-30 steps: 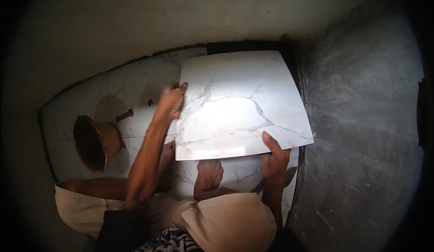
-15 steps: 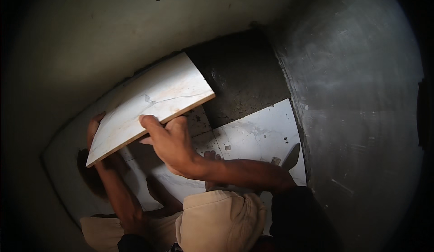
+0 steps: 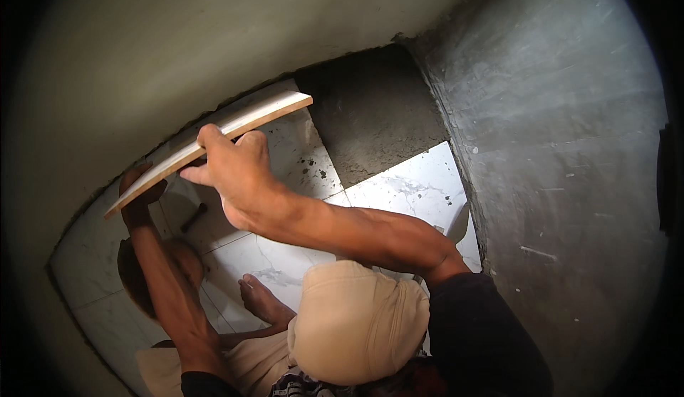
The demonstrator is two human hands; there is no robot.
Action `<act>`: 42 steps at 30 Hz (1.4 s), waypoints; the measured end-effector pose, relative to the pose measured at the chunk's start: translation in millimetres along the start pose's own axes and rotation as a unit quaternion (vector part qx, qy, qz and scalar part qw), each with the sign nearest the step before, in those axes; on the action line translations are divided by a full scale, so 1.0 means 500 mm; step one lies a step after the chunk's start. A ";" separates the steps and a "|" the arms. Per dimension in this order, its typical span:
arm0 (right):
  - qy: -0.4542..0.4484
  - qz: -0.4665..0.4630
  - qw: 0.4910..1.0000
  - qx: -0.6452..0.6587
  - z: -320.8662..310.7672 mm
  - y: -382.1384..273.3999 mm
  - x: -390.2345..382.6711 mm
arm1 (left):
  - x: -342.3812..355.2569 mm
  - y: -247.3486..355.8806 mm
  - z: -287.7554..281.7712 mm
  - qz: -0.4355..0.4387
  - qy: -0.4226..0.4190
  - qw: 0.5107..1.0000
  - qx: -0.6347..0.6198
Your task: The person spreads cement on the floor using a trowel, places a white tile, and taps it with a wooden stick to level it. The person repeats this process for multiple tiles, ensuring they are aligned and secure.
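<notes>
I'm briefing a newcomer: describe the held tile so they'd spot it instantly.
Find the pale wall across the top. Below it in the picture, the left hand and right hand hold the tile. Unlike the floor tiles lying flat, it is raised and tilted, showing a long tan edge.

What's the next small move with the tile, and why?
I'd probably lower the tile to lean on the far wall: the left hand and right hand hold it tilted steeply in front of that wall, and it has swung left, off the dark patch, within the last second.
</notes>
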State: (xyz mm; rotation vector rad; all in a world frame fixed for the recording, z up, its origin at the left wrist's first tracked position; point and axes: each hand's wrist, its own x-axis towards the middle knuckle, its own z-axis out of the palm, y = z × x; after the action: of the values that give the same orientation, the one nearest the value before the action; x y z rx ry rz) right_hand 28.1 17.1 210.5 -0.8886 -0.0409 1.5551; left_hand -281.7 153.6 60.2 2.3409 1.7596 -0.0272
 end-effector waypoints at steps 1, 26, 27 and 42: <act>0.000 0.003 1.000 0.005 0.011 0.002 0.003 | -0.002 -0.019 0.003 0.059 0.067 0.996 0.009; -0.138 -0.015 0.972 -0.190 0.094 -0.099 0.171 | 0.083 0.041 -0.103 -0.010 0.032 0.998 0.057; -0.135 -0.002 0.966 -0.219 0.100 -0.105 0.178 | 0.083 0.035 -0.106 -0.020 0.041 0.998 0.044; -0.159 0.117 0.946 -0.256 0.068 -0.165 0.280 | 0.138 0.006 -0.086 -0.032 0.065 0.996 0.060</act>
State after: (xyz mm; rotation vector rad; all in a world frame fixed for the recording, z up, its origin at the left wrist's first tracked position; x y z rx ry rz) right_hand 89.7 171.3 205.6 -1.0592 -0.6138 1.9430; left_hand -263.9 226.2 93.0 2.4202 1.9446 0.0104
